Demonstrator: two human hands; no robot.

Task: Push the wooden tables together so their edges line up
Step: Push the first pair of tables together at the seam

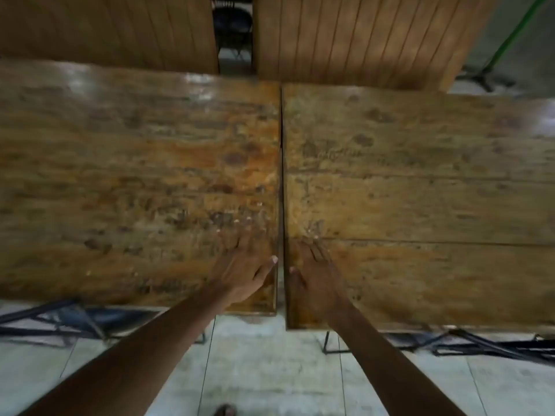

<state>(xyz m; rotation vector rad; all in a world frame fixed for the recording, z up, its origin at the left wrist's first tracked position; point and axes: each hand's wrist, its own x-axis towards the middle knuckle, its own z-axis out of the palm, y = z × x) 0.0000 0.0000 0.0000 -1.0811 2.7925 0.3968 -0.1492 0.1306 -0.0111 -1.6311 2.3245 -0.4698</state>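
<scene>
At the seam: left table [135,181] and right table [420,190] nearly butted, thin gap remaining. Near edges offset, right one sat closer. Left hand [243,273] and right hand [312,271] pressed flat, open, gripping nothing. Likely still needed alignment.

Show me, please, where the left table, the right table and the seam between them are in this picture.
left table [126,181], head view, bare middle of its top.
right table [420,187], head view, bare middle of its top.
seam [281,163], head view, dark line midway along where the tables meet.
</scene>
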